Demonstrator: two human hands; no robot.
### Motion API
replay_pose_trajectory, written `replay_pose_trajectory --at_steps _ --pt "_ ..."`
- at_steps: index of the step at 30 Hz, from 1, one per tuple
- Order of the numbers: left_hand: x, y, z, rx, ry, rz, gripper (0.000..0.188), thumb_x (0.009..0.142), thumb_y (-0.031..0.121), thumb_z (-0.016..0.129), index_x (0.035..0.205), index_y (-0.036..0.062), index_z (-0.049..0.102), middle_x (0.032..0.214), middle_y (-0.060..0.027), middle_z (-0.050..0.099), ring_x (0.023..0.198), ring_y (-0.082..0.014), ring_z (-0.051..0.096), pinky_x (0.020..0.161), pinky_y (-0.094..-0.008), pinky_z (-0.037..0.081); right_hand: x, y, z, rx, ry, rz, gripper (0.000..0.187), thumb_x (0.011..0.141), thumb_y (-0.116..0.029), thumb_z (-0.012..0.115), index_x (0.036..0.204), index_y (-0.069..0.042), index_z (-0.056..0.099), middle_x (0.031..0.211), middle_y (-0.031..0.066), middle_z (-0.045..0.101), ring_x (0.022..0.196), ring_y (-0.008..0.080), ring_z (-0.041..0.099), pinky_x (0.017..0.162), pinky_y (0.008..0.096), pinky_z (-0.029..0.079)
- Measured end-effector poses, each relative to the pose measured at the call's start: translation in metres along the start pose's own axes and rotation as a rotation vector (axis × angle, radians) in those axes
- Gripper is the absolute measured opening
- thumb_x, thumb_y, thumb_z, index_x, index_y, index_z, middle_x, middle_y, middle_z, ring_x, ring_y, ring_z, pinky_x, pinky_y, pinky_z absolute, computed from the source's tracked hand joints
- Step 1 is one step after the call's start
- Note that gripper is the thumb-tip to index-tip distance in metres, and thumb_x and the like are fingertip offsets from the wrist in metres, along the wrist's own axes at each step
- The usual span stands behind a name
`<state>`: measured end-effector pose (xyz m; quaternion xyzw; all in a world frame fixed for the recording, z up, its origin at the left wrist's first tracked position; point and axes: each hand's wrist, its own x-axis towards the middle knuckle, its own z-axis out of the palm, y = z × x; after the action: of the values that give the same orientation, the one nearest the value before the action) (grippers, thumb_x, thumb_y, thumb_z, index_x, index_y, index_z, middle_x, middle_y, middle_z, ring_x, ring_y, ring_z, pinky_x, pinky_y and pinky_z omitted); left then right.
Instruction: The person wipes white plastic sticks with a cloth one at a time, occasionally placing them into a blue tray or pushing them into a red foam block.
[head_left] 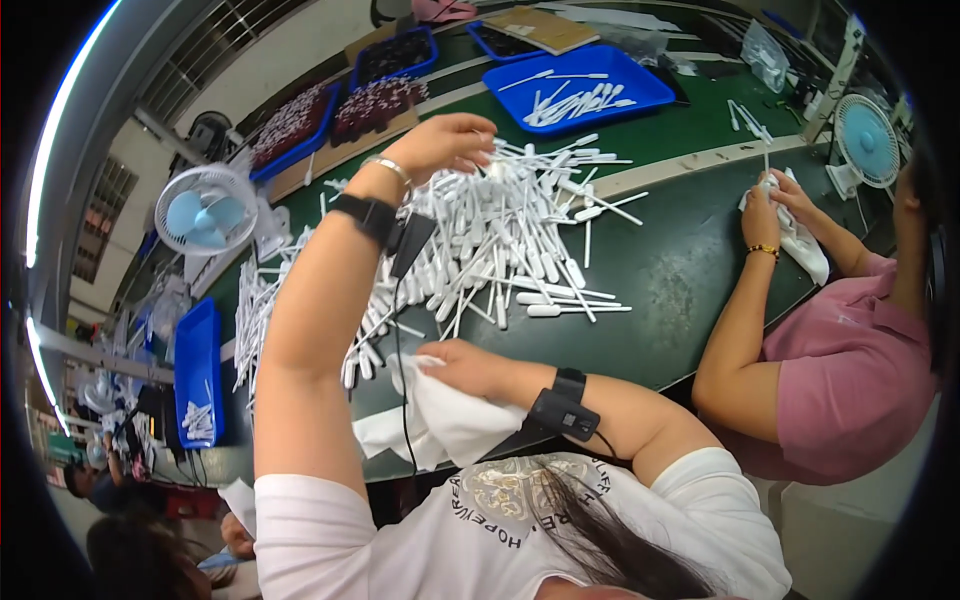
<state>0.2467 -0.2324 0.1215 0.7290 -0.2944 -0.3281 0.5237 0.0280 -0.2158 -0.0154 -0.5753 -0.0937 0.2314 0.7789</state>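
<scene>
White plastic pipettes lie heaped across the middle of the frame on a dark green counter, their bulbs and stems crossing in every direction. The person's left hand reaches from the lower left up over the heap; its fingers are curled down onto the top of the pile, though whether they pinch a pipette cannot be told. A black wrist strap with a dangling cable and a thin bracelet sit on that wrist. The right hand, lower centre, is closed on a white cloth that hangs over the near edge of the counter; a black band with a small box circles that forearm.

At the upper centre a blue tray holds a smaller batch of pipettes. Further blue trays with dark contents stand at the upper left, and another blue tray lies at the left edge. A small white desk fan stands at the left, a second fan at the upper right.

At the right, a co-worker in a pink shirt holds a white cloth and one pipette in both hands.
</scene>
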Motion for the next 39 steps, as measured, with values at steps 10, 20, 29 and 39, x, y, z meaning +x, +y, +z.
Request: replay_pose_trajectory --at_steps 10,20,29,39 --pt "-0.173 -0.063 0.007 0.642 0.038 -0.238 0.016 0.075 0.014 0.055 0.085 0.0016 0.059 0.067 -0.0095 0.06 0.065 -0.0163 0.061 0.056 -0.0279 0.047 -0.004 -0.004 0.001 -0.091 -0.239 0.069 0.021 0.085 -0.018 0.048 0.099 -0.003 0.055 0.085 0.0002 0.057 0.074 0.0051 0.05 0.066 0.0211 0.042" --pt "-0.157 -0.115 0.038 1.153 0.522 -0.117 0.024 0.073 0.028 0.057 0.072 0.0041 0.06 0.071 -0.0126 0.061 0.067 -0.0287 0.06 0.058 -0.0377 0.047 -0.006 -0.006 0.002 -0.013 -0.237 0.127 0.017 0.085 -0.015 0.049 0.096 -0.004 0.055 0.085 -0.0008 0.056 0.075 0.0031 0.051 0.066 0.0193 0.043" --pt "-0.151 -0.111 0.04 1.25 0.554 -0.257 0.029 0.068 0.032 0.061 0.069 0.0036 0.062 0.069 -0.0142 0.061 0.063 -0.0284 0.06 0.057 -0.0363 0.048 -0.004 0.001 0.001 0.057 -0.222 0.121 0.016 0.084 -0.014 0.05 0.095 -0.003 0.054 0.083 -0.0011 0.056 0.071 0.0036 0.053 0.063 0.0185 0.044" --pt "-0.225 -0.115 0.002 0.142 0.445 -0.361 0.015 0.069 0.019 0.061 0.07 0.004 0.058 0.062 -0.0015 0.056 0.044 -0.0095 0.046 0.041 -0.0216 0.035 -0.003 0.002 -0.001 0.384 -0.151 0.104 0.024 0.087 -0.02 0.046 0.101 -0.002 0.051 0.089 0.0037 0.058 0.076 0.0093 0.056 0.068 0.023 0.046"
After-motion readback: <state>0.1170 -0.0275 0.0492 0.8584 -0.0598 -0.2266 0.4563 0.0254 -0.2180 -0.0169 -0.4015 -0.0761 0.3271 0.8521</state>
